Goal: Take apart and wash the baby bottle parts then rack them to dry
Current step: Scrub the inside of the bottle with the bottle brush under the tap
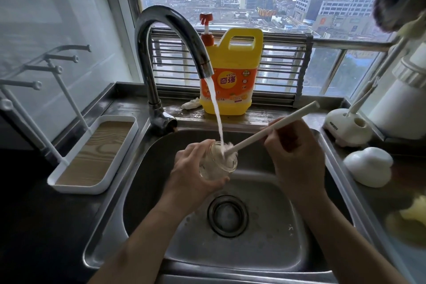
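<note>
My left hand (192, 173) grips a clear glass baby bottle (220, 163) over the steel sink (143, 180), its mouth tilted up and to the right. My right hand (297, 154) holds the white handle of a bottle brush (272, 125), whose head is inside the bottle's mouth. Water runs from the chrome tap (170, 34) straight into the bottle. A white drying rack (76, 168) with upright pegs and a wood-look tray stands on the counter at the left.
A yellow dish-soap jug (232, 76) with a red pump stands behind the sink by the window. On the right counter sit a white brush stand (345, 127), a white rounded cap (368, 166) and a yellowish item (412, 212). The drain (227, 215) lies below my hands.
</note>
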